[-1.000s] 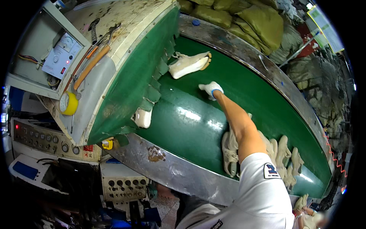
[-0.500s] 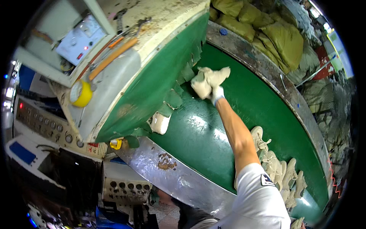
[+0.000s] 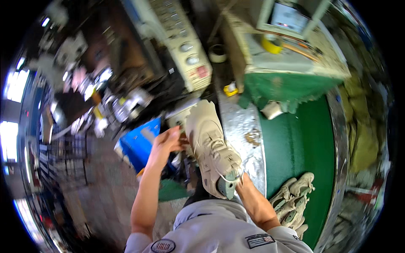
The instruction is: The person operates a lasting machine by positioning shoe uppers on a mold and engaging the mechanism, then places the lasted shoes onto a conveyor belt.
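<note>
A beige lace-up sneaker [image 3: 211, 147] is held up in front of my body, toe pointing away. A green shoe last [image 3: 228, 185] shows in its heel opening. My right hand [image 3: 240, 182] grips the sneaker at the heel end; most of the fingers are hidden behind it. To the left of the shoe, my left hand [image 3: 168, 142] is raised with fingers apart, holding nothing. Whether its fingertips touch the shoe's side is unclear.
Several beige sneakers [image 3: 293, 196] lie on the green conveyor belt [image 3: 301, 147] at right. Another shoe [image 3: 272, 110] shows under the machine's green curtain [image 3: 278, 86]. Yellow tape [image 3: 271, 44] lies on top. A blue box [image 3: 139, 141] and control panel [image 3: 185, 46] stand left.
My view has turned left. My right hand has come back from the belt by the curtain to in front of my body, holding footwear. My left hand has come into view.
</note>
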`<action>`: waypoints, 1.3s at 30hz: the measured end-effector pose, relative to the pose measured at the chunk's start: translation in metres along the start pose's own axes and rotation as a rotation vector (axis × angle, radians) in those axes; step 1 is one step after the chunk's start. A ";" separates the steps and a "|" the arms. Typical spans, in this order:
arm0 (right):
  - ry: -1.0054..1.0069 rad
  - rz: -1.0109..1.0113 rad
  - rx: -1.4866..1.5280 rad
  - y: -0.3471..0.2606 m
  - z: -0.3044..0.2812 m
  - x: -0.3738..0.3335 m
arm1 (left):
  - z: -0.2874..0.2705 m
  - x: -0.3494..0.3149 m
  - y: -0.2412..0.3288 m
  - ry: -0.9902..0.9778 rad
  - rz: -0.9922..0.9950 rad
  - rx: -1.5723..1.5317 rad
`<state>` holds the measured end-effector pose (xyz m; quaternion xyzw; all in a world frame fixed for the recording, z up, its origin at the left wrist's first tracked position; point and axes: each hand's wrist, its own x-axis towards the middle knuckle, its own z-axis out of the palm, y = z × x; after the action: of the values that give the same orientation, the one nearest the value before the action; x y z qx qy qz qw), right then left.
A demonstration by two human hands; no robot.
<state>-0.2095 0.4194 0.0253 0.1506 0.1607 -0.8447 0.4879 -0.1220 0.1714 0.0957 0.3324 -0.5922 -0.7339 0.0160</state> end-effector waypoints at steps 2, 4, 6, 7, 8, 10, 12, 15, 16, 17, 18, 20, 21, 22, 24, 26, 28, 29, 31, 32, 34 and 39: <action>0.010 0.104 -0.118 0.035 0.029 0.022 | -0.022 -0.007 0.013 -0.033 0.009 -0.057; 0.013 0.157 -0.242 0.063 0.063 0.043 | -0.068 -0.019 0.014 0.106 0.017 -0.067; 0.067 0.081 -0.368 0.097 0.098 0.061 | -0.113 -0.030 0.004 0.284 -0.035 -0.095; 0.018 0.081 -0.443 0.108 0.095 0.078 | -0.129 -0.031 0.001 0.338 0.014 -0.108; -0.033 0.078 -0.516 0.119 0.093 0.095 | -0.142 -0.032 -0.001 0.391 0.064 -0.118; -0.032 0.109 -0.610 0.140 0.100 0.120 | -0.165 -0.034 -0.004 0.483 0.141 -0.153; -0.098 0.078 -0.585 0.158 0.114 0.138 | -0.179 -0.033 0.001 0.556 0.202 -0.197; -0.118 0.046 -0.627 0.178 0.129 0.169 | -0.203 -0.027 0.001 0.611 0.319 -0.258; -0.119 0.036 -0.648 0.183 0.135 0.177 | -0.210 -0.025 0.001 0.624 0.354 -0.294; -0.159 0.004 -0.656 0.188 0.139 0.187 | -0.216 -0.022 0.001 0.635 0.389 -0.330; -0.102 -0.036 -0.693 0.193 0.152 0.186 | -0.221 -0.019 0.001 0.646 0.425 -0.367; -0.041 -0.034 -0.705 0.199 0.155 0.198 | -0.223 -0.014 -0.004 0.656 0.437 -0.411; -0.040 -0.052 -0.690 0.202 0.153 0.204 | -0.217 -0.011 -0.004 0.668 0.424 -0.412; -0.037 -0.076 -0.674 0.203 0.147 0.212 | -0.210 -0.007 -0.004 0.675 0.413 -0.413; -0.031 -0.064 -0.661 0.211 0.134 0.222 | -0.208 0.006 -0.041 0.420 0.182 -0.580; 0.006 -0.118 -0.718 0.214 0.137 0.221 | -0.190 0.003 -0.043 0.507 -0.002 -0.661; 0.007 -0.085 -0.657 0.218 0.127 0.221 | -0.199 0.007 -0.048 0.408 0.072 -0.573; -0.003 -0.065 -0.591 0.223 0.122 0.222 | -0.204 0.008 -0.050 0.358 0.109 -0.530; -0.039 -0.065 -0.482 0.230 0.112 0.230 | -0.207 0.008 -0.037 0.347 0.094 -0.525; -0.040 -0.064 -0.463 0.231 0.106 0.233 | -0.207 0.008 -0.030 0.341 0.086 -0.522; -0.040 -0.053 -0.422 0.237 0.105 0.235 | -0.211 0.008 -0.025 0.358 0.090 -0.441; -0.001 -0.082 -0.465 0.238 0.104 0.237 | -0.211 0.017 -0.042 0.358 0.154 -0.448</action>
<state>-0.1255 0.0793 -0.0080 0.0271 0.3566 -0.8043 0.4747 -0.0127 -0.0046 0.0344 0.3988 -0.4266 -0.7728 0.2486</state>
